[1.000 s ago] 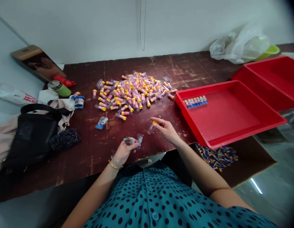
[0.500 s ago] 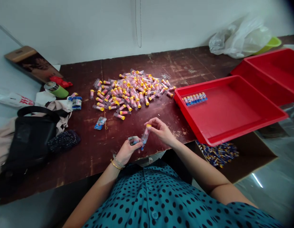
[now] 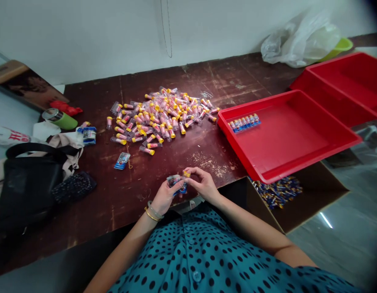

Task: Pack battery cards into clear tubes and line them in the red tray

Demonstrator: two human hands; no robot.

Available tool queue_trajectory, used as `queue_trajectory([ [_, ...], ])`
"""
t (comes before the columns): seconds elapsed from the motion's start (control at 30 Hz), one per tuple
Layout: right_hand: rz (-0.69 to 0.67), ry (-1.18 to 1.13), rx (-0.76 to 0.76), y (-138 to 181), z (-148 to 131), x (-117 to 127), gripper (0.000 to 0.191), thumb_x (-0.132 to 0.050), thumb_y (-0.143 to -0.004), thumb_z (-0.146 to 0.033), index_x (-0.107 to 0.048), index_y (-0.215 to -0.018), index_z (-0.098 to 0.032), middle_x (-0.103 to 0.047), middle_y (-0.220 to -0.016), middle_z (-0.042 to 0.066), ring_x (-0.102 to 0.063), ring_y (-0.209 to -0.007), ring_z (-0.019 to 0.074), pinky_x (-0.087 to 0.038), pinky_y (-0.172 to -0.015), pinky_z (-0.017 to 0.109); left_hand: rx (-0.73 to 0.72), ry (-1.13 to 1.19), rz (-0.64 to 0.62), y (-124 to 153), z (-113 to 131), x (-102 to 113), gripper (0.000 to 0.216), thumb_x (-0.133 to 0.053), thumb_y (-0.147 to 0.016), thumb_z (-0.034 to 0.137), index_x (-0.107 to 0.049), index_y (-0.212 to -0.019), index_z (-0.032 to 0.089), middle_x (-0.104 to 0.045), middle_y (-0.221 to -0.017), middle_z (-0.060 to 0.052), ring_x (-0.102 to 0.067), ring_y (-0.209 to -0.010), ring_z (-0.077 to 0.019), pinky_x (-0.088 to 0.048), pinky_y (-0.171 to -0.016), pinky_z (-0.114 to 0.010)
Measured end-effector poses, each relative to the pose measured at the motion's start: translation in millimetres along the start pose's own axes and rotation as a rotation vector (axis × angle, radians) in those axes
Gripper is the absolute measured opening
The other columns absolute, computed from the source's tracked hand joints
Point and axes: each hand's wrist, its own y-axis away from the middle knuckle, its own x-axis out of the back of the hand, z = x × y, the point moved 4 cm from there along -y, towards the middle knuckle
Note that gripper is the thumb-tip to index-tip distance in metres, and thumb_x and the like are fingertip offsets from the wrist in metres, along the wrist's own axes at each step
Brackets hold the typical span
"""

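My left hand (image 3: 166, 195) is closed on small blue-printed clear packets (image 3: 182, 188), held just over the table's front edge. Close beside it, my right hand (image 3: 204, 185) pinches the yellow-capped end of a clear tube (image 3: 186, 174). The tube's lower part is at the packets; whether it is inside one I cannot tell. Further back lies a heap of similar yellow-capped tubes (image 3: 164, 116) with pink-and-white labels. A single blue-printed packet (image 3: 122, 160) lies flat to the left of my hands.
A red tray (image 3: 286, 140) on the right bears a row of filled blue packs (image 3: 244, 122). Below it stands a cardboard box (image 3: 316, 195) with many filled packs. Another red tray (image 3: 353, 81) is behind. To the left are a black bag (image 3: 29, 183) and green cup (image 3: 66, 120).
My right hand has lowered the tube toward the packets in my left hand, so mostly its yellow cap shows now. The view has shifted slightly.
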Motion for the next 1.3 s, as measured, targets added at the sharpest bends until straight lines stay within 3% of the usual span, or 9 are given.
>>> queue_trajectory([
  [0.23,0.004,-0.023,0.012,-1,1,5,0.017,-0.071,-0.082,-0.036,-0.067,-0.089,-0.021,-0.066,-0.109,0.005,-0.062,-0.105,0.0198,-0.047,-0.098,0.035,-0.028,-0.054,0.013,-5,1,-4,0.035,-0.081,-0.068,0.041,-0.069,-0.089,0.015,-0.063,-0.074,-0.001,-0.054,-0.063,-0.0122,-0.045,-0.051,-0.022],
  [0.47,0.013,-0.153,-0.035,1,1,8,0.038,-0.069,-0.083,-0.035,-0.054,-0.117,-0.027,-0.063,-0.116,0.004,-0.062,-0.107,0.0184,-0.048,-0.098,0.035,-0.024,-0.039,0.047,-11,4,-13,0.035,-0.083,-0.067,0.038,-0.07,-0.091,0.016,-0.065,-0.078,0.0,-0.056,-0.067,-0.0116,-0.047,-0.059,-0.023],
  [0.77,0.018,-0.202,-0.126,-4,2,17,0.031,-0.069,-0.081,-0.044,-0.063,-0.101,-0.022,-0.063,-0.117,0.005,-0.061,-0.104,0.0196,-0.049,-0.094,0.033,0.011,0.018,0.027,-21,3,-25,0.036,-0.084,-0.066,0.036,-0.07,-0.091,0.015,-0.067,-0.079,-0.001,-0.057,-0.065,-0.0114,-0.049,-0.056,-0.022],
  [0.87,-0.058,-0.193,-0.102,0,1,16,0.054,-0.074,-0.078,-0.043,-0.055,-0.125,-0.024,-0.058,-0.127,0.007,-0.059,-0.112,0.0219,-0.049,-0.097,0.036,0.057,0.085,0.013,-23,4,-29,0.038,-0.084,-0.066,0.037,-0.071,-0.094,0.015,-0.069,-0.08,-0.002,-0.061,-0.067,-0.0122,-0.051,-0.057,-0.022],
  [0.93,-0.132,-0.133,-0.054,3,0,15,0.088,-0.081,-0.071,-0.039,-0.036,-0.145,-0.028,-0.05,-0.138,0.009,-0.053,-0.124,0.0243,-0.045,-0.104,0.038,0.088,0.13,0.012,-23,5,-31,0.041,-0.084,-0.066,0.039,-0.072,-0.097,0.015,-0.071,-0.082,-0.004,-0.063,-0.069,-0.0129,-0.052,-0.061,-0.022],
  [1.0,-0.175,-0.061,-0.021,6,2,14,0.108,-0.084,-0.068,-0.036,-0.019,-0.153,-0.029,-0.047,-0.142,0.009,-0.049,-0.129,0.0253,-0.042,-0.108,0.039,0.099,0.161,0.015,-23,7,-32,0.041,-0.084,-0.066,0.039,-0.073,-0.097,0.015,-0.073,-0.083,-0.004,-0.064,-0.068,-0.0124,-0.053,-0.063,-0.022],
  [1.3,-0.208,0.05,0.02,6,10,10,0.096,-0.074,-0.08,-0.035,-0.015,-0.155,-0.029,-0.051,-0.141,0.008,-0.056,-0.123,0.0245,-0.045,-0.106,0.039,0.082,0.177,0.008,-21,10,-28,0.038,-0.085,-0.066,0.038,-0.073,-0.095,0.015,-0.075,-0.085,-0.005,-0.066,-0.069,-0.0125,-0.054,-0.064,-0.021],
])
